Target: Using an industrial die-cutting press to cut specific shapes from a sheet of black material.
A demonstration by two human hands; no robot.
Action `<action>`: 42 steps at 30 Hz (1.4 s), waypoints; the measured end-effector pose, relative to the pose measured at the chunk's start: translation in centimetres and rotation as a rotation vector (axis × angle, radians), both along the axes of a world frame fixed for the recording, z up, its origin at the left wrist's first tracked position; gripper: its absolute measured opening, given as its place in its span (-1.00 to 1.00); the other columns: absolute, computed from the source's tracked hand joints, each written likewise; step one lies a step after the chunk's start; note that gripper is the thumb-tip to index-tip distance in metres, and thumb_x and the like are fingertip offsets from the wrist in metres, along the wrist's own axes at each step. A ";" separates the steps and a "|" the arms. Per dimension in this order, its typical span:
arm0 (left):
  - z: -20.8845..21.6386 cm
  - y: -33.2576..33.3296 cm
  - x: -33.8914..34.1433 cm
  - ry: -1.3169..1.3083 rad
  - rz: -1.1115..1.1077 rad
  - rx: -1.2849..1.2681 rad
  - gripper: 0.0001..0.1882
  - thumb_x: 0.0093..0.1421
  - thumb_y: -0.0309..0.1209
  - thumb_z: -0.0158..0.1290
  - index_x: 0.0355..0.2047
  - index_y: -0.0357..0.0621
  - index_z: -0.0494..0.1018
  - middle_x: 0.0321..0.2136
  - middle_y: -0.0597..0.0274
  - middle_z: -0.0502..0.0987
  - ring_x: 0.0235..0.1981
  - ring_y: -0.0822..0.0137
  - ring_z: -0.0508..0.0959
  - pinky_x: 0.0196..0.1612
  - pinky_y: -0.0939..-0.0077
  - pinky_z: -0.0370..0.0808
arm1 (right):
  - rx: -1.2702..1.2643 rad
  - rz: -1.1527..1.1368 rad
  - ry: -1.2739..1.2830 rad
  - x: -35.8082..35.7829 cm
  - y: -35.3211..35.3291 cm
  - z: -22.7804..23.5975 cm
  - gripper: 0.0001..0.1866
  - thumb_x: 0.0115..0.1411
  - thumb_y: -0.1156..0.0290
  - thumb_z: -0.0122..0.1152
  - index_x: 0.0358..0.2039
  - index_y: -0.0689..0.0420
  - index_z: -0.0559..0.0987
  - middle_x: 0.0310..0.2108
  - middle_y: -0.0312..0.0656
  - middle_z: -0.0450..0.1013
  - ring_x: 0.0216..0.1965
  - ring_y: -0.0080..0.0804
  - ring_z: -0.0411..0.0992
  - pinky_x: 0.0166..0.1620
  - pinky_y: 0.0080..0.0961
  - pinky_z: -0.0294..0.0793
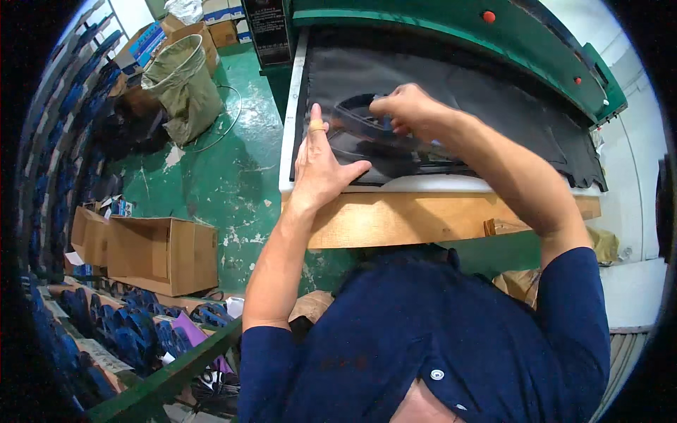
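- Pinching with my right hand (409,109): fingertips closed on the black cutting die (367,130), a curved metal outline, at its 1 o'clock rim.
- My left hand (319,166) lies flat and open, palm down, gripping nothing; it presses the die's 9 o'clock side, thumb splayed toward 3 o'clock.
- Die sits on the black material sheet (493,92), left-centre of it, near the sheet's front edge.
- Sheet covers the white cutting board (289,141); bare board strip shows along the 9 o'clock edge and at 6 o'clock under my left wrist.
- Wooden bench edge (395,218) runs just below the board, touching my left forearm.
- Green press head (451,28) overhangs the sheet at 12 o'clock; room there is tight.
- Open sheet stretches toward 3 o'clock, ragged at its far right edge.
- Floor side, 9 o'clock: olive sack bin (185,84) and cardboard box (166,254), well apart from the bench.
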State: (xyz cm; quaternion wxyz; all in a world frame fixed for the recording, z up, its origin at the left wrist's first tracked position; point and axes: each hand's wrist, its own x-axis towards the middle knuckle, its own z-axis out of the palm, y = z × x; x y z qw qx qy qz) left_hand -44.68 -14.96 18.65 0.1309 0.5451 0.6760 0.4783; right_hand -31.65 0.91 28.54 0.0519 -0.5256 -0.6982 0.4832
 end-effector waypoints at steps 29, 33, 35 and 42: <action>1.5 -1.5 1.6 0.031 0.081 -0.069 -0.12 -0.09 -0.22 0.41 0.24 -0.22 0.33 0.09 -0.15 0.48 0.16 -0.18 0.41 0.30 0.07 0.27 | 1.106 0.632 0.064 12.0 15.9 27.0 -0.58 0.16 0.55 0.27 0.08 0.14 0.60 -0.21 -0.16 0.63 -0.19 -0.38 0.55 -0.04 -0.45 0.53; 1.6 -1.0 2.5 0.043 0.145 -0.080 -0.23 -0.04 -0.24 0.37 0.17 -0.25 0.39 0.07 -0.12 0.52 0.14 -0.12 0.46 0.30 0.06 0.27 | 1.250 0.669 0.017 7.8 25.3 26.9 -0.57 0.16 0.63 0.26 0.07 0.07 0.62 -0.15 -0.13 0.63 -0.15 -0.45 0.54 -0.06 -0.47 0.55; 1.4 -1.0 2.8 0.244 0.134 -0.089 -0.30 -0.02 -0.26 0.34 0.13 -0.24 0.43 0.11 -0.08 0.50 0.17 -0.06 0.46 0.30 -0.01 0.25 | 1.237 0.718 0.087 5.5 31.3 25.3 -0.56 0.15 0.63 0.26 0.07 0.07 0.62 -0.15 -0.11 0.63 -0.15 -0.42 0.55 -0.05 -0.44 0.55; 1.4 0.8 2.7 0.391 0.112 -0.073 -0.37 -0.04 -0.27 0.32 0.06 -0.21 0.47 0.14 -0.11 0.48 0.21 -0.08 0.43 0.30 -0.05 0.24 | 1.141 0.896 0.228 1.0 41.7 23.8 -0.63 0.02 0.65 0.21 -0.12 0.14 0.69 -0.26 -0.18 0.65 -0.25 -0.45 0.53 -0.17 -0.46 0.55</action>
